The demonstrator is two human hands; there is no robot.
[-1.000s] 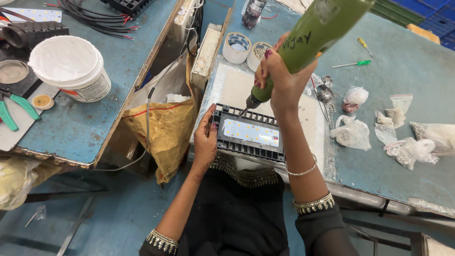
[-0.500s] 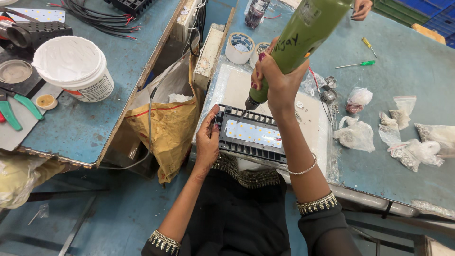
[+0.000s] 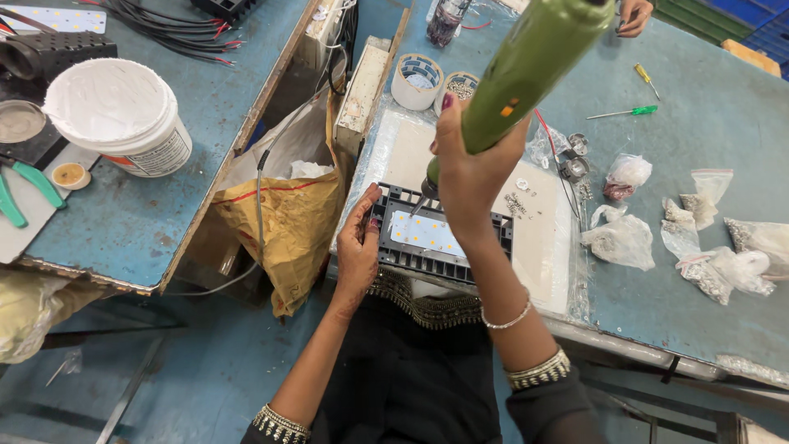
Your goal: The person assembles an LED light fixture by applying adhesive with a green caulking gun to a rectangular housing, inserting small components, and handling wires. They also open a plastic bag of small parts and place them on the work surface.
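Right hand (image 3: pixel 472 168) grips the green driver (image 3: pixel 526 70), its tip now down on the panel (image 3: pixel 427 234). Left hand (image 3: pixel 359 247) clamps the frame's left edge, unmoved from a second ago.

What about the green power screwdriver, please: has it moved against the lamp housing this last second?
Yes, slightly: the green power screwdriver tip left the black lamp housing rim, moving toward the person onto the white LED panel.

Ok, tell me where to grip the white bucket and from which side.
Take the white bucket by its side wall just under the lid rim, coming from its right, over bare table. It stands upright with a flat lid on and no handle showing, so the round wall is the only hold. Pliers and a small dish crowd the left.
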